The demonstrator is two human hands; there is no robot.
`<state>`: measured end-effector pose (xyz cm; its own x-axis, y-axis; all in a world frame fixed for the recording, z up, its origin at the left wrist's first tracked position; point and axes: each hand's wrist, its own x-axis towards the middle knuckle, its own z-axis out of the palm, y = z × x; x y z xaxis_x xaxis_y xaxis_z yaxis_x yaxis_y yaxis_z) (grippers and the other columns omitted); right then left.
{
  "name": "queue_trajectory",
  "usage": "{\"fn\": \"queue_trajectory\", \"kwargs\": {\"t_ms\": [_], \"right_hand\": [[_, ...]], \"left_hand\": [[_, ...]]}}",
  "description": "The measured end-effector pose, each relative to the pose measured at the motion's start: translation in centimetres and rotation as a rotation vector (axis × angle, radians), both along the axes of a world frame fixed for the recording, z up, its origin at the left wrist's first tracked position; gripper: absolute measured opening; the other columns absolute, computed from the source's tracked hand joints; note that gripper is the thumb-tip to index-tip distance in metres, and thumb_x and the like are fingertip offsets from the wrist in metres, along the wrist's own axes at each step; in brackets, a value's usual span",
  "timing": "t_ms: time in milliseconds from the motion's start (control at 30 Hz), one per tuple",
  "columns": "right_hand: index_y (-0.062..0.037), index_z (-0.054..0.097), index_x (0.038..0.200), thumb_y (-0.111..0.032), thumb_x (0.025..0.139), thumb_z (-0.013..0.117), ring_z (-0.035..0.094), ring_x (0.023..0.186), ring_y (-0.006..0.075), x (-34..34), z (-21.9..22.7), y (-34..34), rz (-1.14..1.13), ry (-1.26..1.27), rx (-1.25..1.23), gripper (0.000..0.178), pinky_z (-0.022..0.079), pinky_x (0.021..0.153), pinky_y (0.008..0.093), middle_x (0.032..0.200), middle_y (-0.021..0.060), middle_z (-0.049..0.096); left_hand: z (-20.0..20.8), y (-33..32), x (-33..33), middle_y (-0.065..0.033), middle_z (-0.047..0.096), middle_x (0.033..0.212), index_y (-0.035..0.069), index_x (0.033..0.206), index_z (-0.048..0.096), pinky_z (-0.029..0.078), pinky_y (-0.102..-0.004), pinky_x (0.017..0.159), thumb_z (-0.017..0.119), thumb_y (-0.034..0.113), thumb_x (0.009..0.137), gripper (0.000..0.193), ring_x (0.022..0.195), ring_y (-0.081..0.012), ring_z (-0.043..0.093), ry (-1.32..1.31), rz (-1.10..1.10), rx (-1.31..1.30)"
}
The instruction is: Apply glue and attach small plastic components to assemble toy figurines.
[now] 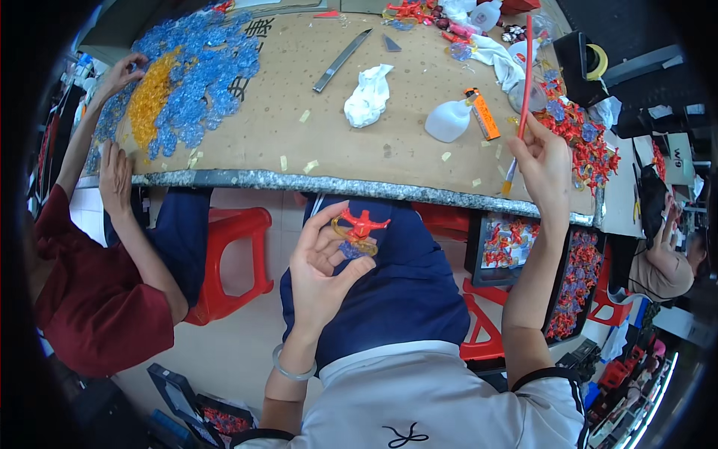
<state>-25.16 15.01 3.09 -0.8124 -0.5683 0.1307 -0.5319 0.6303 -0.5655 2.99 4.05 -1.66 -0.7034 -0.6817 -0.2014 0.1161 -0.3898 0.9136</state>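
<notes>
The left hand point(318, 262) is gripping 1 figure point(365, 224) between thumb and fingers, holding it over the lap point(404, 277), below the near edge of the table point(277, 138). The right hand point(546, 168) is clasping a red brush point(527, 82), whose tip is pointing down near that edge, well apart from the figure. The figure is showing red, amber and blue parts sitting together, so its joining is seemingly at least partly done; whether it is needing more brushing, I am not able to tell. Much is probably remaining overall: blue parts point(209, 71) and yellow parts point(152, 105) are lying loose at the left, with a co-worker's hands point(116, 179) reaching close by, while red pieces point(587, 138) are lying heaped beside the right hand. Under the table, 2 trays point(491, 276) are holding many red and blue pieces; whether those are finished or waiting is staying unclear.
</notes>
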Motion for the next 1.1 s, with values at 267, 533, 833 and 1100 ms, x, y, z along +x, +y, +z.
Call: {"fn": "queue_trajectory", "kwargs": {"t_ms": [267,533,833,1100], "right_hand": [[-0.0009,0.068,0.104,-0.001,0.083,0.063,0.058,0.068,0.0138,5.0,1.5,-3.0,0.134,0.378,-0.410,0.021,0.047,0.061,0.0266,0.082,0.0089,0.065],[0.0014,0.069,0.098,-0.009,0.081,0.071,0.051,0.064,0.0066,12.5,-2.3,-2.7,0.418,-0.876,-0.231,0.020,0.041,0.058,0.0220,0.080,0.0040,0.064],[0.0023,0.072,0.083,-0.006,0.081,0.071,0.041,0.055,0.0024,12.4,-3.7,-3.1,0.457,-0.928,-0.315,0.008,0.032,0.049,0.0210,0.067,0.0008,0.060],[0.0008,0.073,0.083,-0.005,0.079,0.071,0.041,0.054,0.0025,12.8,-4.5,-3.2,0.454,-0.936,-0.362,0.007,0.032,0.049,0.0212,0.064,0.0013,0.059]], "left_hand": [[0.1,0.1,0.5,-0.0125,0.064,0.104,-0.001,0.134,0.039,0.051,-0.0273,0.087,0.073,-0.012,0.072,0.071,0.099,-0.0173,0.064,-0.127,0.012,-0.204],[0.4,0.4,0.3,-0.0126,0.064,0.102,-0.001,0.137,0.034,0.051,-0.0297,0.090,0.073,-0.008,0.074,0.075,0.099,-0.0172,0.063,-0.119,-0.066,-0.296],[-0.3,0.2,0.3,-0.0138,0.064,0.104,0.000,0.136,0.030,0.051,-0.0274,0.084,0.061,-0.004,0.084,0.061,0.097,-0.0168,0.063,-0.011,-0.047,0.114],[-0.2,0.4,0.4,-0.0179,0.064,0.106,-0.001,0.134,0.030,0.052,-0.0305,0.086,0.057,-0.008,0.085,0.057,0.098,-0.0204,0.064,-0.089,-0.047,-0.030]]}}
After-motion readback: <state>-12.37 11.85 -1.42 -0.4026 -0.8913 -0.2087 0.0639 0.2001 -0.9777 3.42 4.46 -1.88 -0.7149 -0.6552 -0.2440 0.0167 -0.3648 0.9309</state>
